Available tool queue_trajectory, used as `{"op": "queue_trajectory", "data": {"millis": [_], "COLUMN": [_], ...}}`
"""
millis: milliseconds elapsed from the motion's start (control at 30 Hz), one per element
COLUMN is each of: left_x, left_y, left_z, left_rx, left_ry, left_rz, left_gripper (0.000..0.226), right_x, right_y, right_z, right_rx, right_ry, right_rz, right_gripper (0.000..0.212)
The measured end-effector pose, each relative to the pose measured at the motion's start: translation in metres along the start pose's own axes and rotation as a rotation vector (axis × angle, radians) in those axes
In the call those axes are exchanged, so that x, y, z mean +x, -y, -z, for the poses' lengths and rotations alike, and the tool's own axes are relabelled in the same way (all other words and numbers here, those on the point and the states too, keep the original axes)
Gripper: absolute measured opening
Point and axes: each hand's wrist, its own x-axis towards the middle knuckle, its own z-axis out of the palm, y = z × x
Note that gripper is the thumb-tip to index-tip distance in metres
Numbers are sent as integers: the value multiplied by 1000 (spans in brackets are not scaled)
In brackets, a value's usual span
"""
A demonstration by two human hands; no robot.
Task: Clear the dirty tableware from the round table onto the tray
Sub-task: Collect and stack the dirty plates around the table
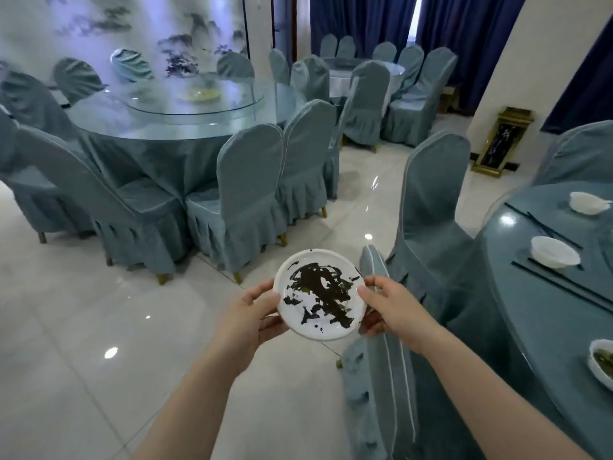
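A white plate (320, 295) smeared with dark sauce is held over the tiled floor, tilted slightly toward me. My left hand (252, 313) grips its left rim, thumb on top and fingers underneath. My right hand (388, 307) grips the right rim the same way. The round table (517, 293) with a blue cloth lies to my right. On it stand two white bowls (554, 251) (587, 202), dark chopsticks (560, 287) and a dirty dish (602, 363) at the right edge. No tray is in view.
Blue-covered chairs (431, 207) (381, 376) stand between me and the table on the right. Another round table (185, 111) ringed with chairs fills the far left, and a third (365, 69) is at the back. Glossy tiled floor (83, 327) stretches to my left.
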Motion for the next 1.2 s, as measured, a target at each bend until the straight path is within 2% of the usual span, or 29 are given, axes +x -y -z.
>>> {"op": "queue_trajectory", "data": {"millis": [167, 367, 500, 600, 867, 1033, 1200], "left_x": [118, 253, 347, 423, 626, 755, 884], "left_y": [-61, -115, -143, -168, -225, -245, -264], "left_z": [42, 26, -8, -27, -71, -127, -194], "left_rx": [65, 144, 184, 180, 81, 63, 63], "left_ry": [59, 101, 207, 261, 153, 191, 300], "left_rz": [0, 57, 58, 58, 136, 149, 200], "left_gripper": [22, 22, 22, 20, 30, 28, 24], "right_x": [104, 208, 290, 364, 564, 661, 735], "right_y": [45, 83, 95, 100, 149, 168, 172], "right_z": [-31, -12, 24, 53, 128, 190, 277], "right_rx": [-5, 43, 117, 174, 216, 170, 278], "right_ry": [19, -172, -307, -342, -344, -389, -601], "right_rz": [-30, -68, -79, -76, -94, -109, -156], "right_gripper": [21, 32, 30, 31, 32, 28, 27]}}
